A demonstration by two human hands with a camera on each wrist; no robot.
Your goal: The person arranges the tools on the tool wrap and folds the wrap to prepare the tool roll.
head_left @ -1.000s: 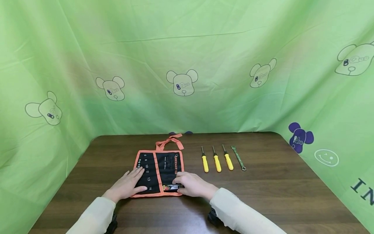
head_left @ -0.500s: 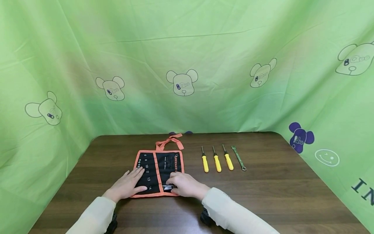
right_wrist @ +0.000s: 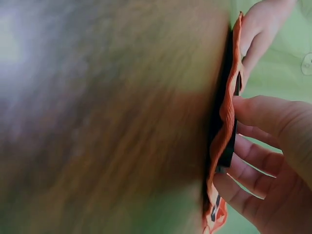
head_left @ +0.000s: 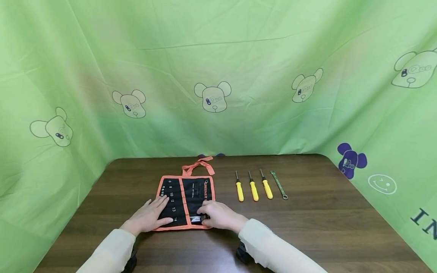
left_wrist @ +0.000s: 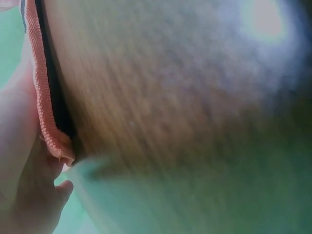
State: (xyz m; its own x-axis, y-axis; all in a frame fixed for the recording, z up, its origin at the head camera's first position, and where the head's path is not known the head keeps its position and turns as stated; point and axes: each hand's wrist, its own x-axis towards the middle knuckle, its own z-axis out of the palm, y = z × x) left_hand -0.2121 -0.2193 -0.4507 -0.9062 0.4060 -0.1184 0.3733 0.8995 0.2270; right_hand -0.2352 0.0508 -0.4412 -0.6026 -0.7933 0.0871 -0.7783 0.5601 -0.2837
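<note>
A black tool roll (head_left: 196, 189) with orange edging lies unrolled on the table, size numbers printed down its left part. My left hand (head_left: 146, 216) rests on that left part, fingers spread; in the left wrist view the hand (left_wrist: 34, 195) is at the orange edge. With thumb and fingers, my right hand (head_left: 222, 216) holds a narrow flat black packet (head_left: 195, 219) with a pale printed patch. Its left end goes under the orange strip (head_left: 186, 206), in the row nearest me. In the right wrist view the packet's dark end (right_wrist: 226, 158) shows beside the fingers.
Three yellow-handled screwdrivers (head_left: 253, 191) lie in a row right of the roll, and a green combination wrench (head_left: 279, 185) beside them. Orange ties (head_left: 198, 167) trail from the roll's far edge. A green printed cloth (head_left: 218, 129) hangs behind the table.
My right hand has moved left with the packet, then slightly back right. The packet's coloured end has gone under the orange strip. My left hand has stayed put.
</note>
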